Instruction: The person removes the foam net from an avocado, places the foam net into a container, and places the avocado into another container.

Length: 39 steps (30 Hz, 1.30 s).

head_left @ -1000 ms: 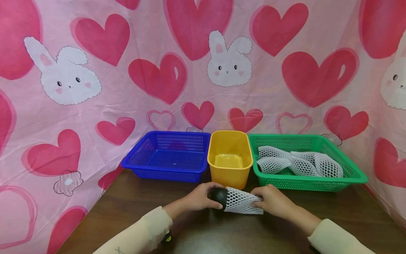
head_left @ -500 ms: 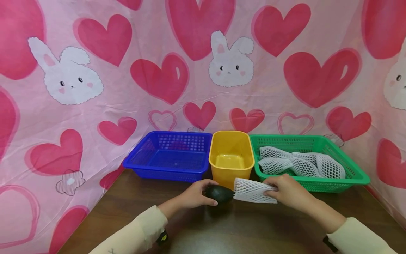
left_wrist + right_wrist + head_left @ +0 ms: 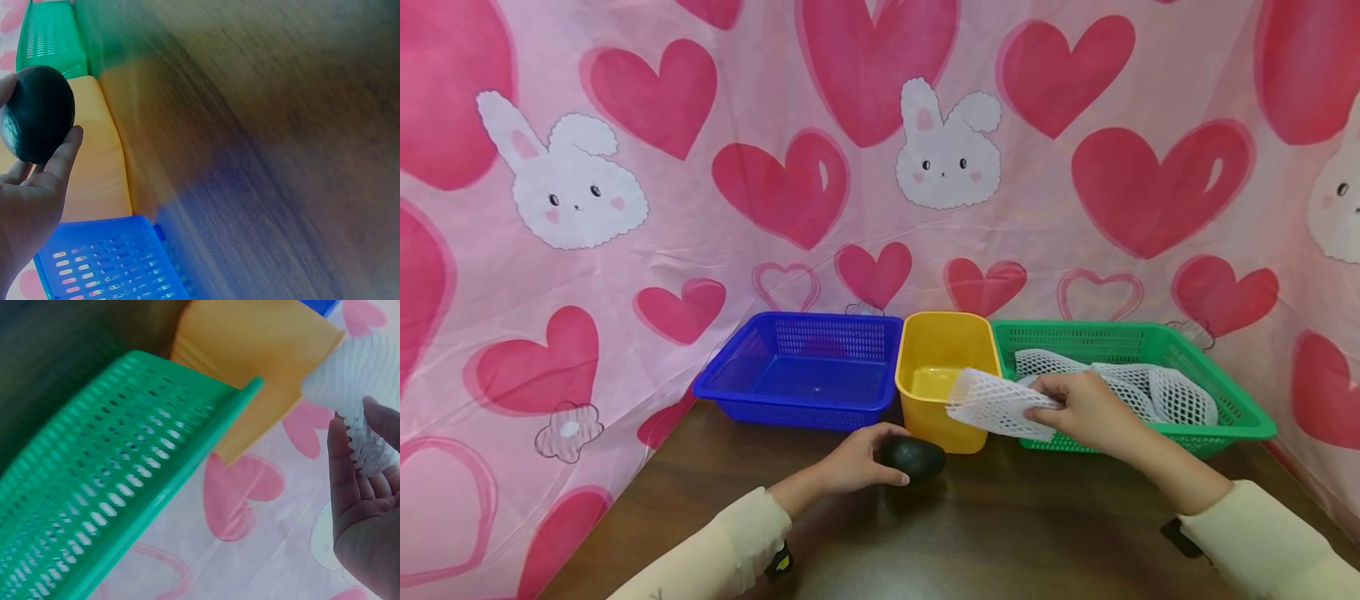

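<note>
My left hand [image 3: 859,461] grips a dark green avocado [image 3: 917,459] by its left end, low over the table in front of the yellow bin. In the left wrist view the bare avocado [image 3: 42,115] sits between thumb and fingers, smooth and egg-shaped. A white foam net sleeve [image 3: 988,404] hangs from my right hand [image 3: 1086,410], pinched at its right end between thumb and fingers. Its left end overlaps the front of the yellow bin in the head view. In the right wrist view the sleeve [image 3: 353,372] is gathered at the pinch and flares out beyond it.
Along the back of the brown table [image 3: 1000,533] stand a blue basket [image 3: 797,417], a yellow bin [image 3: 936,425] and a green basket [image 3: 1232,421], side by side. White foam nets [image 3: 1183,396] lie in the green basket. A heart-patterned cloth [image 3: 865,221] hangs behind.
The net sleeve has come off the avocado. My right hand has drawn it right, then lifted it toward the yellow bin and green basket. The left hand keeps the avocado near the same spot.
</note>
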Each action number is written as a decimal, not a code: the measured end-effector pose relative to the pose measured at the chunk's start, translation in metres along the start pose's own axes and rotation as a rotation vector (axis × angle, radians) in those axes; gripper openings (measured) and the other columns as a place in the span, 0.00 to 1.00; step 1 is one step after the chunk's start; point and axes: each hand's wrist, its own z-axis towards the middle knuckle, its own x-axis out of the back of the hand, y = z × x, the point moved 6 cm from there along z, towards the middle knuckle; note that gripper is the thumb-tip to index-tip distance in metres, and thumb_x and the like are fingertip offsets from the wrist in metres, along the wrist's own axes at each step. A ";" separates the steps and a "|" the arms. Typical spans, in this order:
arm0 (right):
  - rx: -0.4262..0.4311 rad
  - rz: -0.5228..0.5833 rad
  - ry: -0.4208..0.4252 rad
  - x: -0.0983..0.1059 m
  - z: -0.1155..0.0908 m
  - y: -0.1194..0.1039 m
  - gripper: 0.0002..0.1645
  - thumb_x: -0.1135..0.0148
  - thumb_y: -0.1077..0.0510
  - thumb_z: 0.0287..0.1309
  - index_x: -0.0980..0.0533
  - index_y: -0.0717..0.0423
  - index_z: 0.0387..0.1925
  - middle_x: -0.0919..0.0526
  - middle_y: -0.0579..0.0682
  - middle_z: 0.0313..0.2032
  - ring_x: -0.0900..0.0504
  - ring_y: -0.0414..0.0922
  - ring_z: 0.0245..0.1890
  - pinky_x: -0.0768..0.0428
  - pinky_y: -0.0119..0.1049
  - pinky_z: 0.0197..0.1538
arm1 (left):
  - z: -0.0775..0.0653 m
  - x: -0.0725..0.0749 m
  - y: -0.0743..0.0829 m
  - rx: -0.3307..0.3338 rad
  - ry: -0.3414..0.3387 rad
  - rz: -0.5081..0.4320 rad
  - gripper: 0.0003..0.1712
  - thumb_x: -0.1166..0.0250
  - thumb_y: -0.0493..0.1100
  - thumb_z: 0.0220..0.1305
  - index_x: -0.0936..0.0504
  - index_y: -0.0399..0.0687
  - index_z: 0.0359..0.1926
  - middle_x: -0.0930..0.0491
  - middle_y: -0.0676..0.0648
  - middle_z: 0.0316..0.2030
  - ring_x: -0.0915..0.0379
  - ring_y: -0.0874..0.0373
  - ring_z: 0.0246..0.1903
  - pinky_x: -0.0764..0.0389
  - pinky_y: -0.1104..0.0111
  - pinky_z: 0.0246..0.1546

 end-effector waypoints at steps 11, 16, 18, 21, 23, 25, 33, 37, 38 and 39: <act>-0.152 -0.001 0.081 0.002 0.045 -0.004 0.09 0.29 0.57 0.55 0.19 0.58 0.35 0.16 0.52 0.32 0.24 0.45 0.25 0.19 0.36 0.26 | 0.001 0.001 -0.002 -0.002 0.004 -0.003 0.32 0.25 0.39 0.52 0.26 0.44 0.58 0.21 0.49 0.48 0.23 0.58 0.43 0.21 0.67 0.44; -0.180 -0.022 0.094 -0.007 0.065 -0.005 0.09 0.29 0.58 0.54 0.19 0.59 0.34 0.16 0.53 0.32 0.22 0.46 0.25 0.19 0.37 0.27 | 0.000 0.001 -0.002 -0.005 0.004 -0.013 0.33 0.25 0.38 0.52 0.27 0.42 0.59 0.21 0.48 0.48 0.23 0.58 0.43 0.21 0.68 0.44; -0.190 -0.030 0.087 -0.011 0.073 -0.004 0.09 0.29 0.58 0.54 0.20 0.60 0.33 0.17 0.53 0.29 0.24 0.46 0.25 0.19 0.36 0.27 | 0.000 0.002 -0.003 -0.007 0.003 -0.014 0.33 0.25 0.38 0.52 0.27 0.42 0.59 0.21 0.48 0.48 0.23 0.58 0.43 0.21 0.68 0.44; -0.218 -0.046 0.058 -0.020 0.083 -0.003 0.09 0.29 0.59 0.54 0.21 0.60 0.31 0.21 0.51 0.25 0.27 0.47 0.25 0.21 0.36 0.27 | 0.001 0.002 -0.004 -0.009 -0.002 -0.014 0.32 0.25 0.39 0.52 0.27 0.43 0.59 0.21 0.49 0.47 0.23 0.58 0.43 0.21 0.67 0.44; -0.238 -0.055 0.027 -0.027 0.089 -0.001 0.08 0.30 0.59 0.54 0.22 0.59 0.31 0.24 0.51 0.22 0.28 0.48 0.25 0.23 0.35 0.26 | 0.001 0.003 -0.005 -0.007 -0.004 -0.013 0.32 0.25 0.39 0.52 0.26 0.43 0.58 0.21 0.49 0.47 0.23 0.57 0.43 0.21 0.67 0.45; -0.259 -0.074 -0.002 -0.034 0.094 0.002 0.08 0.30 0.60 0.54 0.22 0.59 0.31 0.26 0.50 0.22 0.29 0.48 0.26 0.23 0.35 0.27 | 0.001 0.003 -0.005 -0.008 -0.004 -0.012 0.32 0.25 0.39 0.52 0.26 0.44 0.58 0.21 0.49 0.47 0.23 0.57 0.43 0.21 0.67 0.45; -0.294 -0.110 -0.118 -0.058 0.105 0.008 0.04 0.32 0.64 0.52 0.22 0.58 0.29 0.25 0.51 0.22 0.27 0.48 0.24 0.21 0.34 0.27 | -0.001 0.004 -0.001 -0.002 -0.001 -0.017 0.31 0.25 0.39 0.52 0.26 0.43 0.58 0.20 0.49 0.47 0.24 0.57 0.43 0.21 0.66 0.45; -0.281 -0.135 -0.177 -0.069 0.109 0.009 0.06 0.35 0.67 0.51 0.23 0.56 0.23 0.29 0.50 0.18 0.29 0.48 0.22 0.26 0.34 0.24 | 0.000 0.004 -0.008 0.007 -0.003 -0.020 0.31 0.25 0.41 0.52 0.26 0.46 0.58 0.21 0.51 0.47 0.24 0.56 0.43 0.21 0.66 0.45; -0.281 -0.142 -0.194 -0.072 0.109 0.010 0.07 0.35 0.67 0.50 0.23 0.56 0.22 0.30 0.50 0.18 0.29 0.48 0.22 0.27 0.34 0.24 | 0.000 0.004 -0.009 0.010 -0.003 -0.020 0.31 0.25 0.41 0.52 0.26 0.46 0.58 0.21 0.51 0.46 0.24 0.56 0.43 0.21 0.66 0.44; -0.283 -0.147 -0.210 -0.076 0.110 0.010 0.08 0.35 0.67 0.50 0.24 0.56 0.21 0.31 0.50 0.17 0.29 0.47 0.21 0.27 0.34 0.24 | 0.000 0.004 -0.009 0.015 -0.002 -0.022 0.31 0.25 0.41 0.52 0.26 0.47 0.58 0.21 0.52 0.46 0.24 0.56 0.43 0.21 0.66 0.44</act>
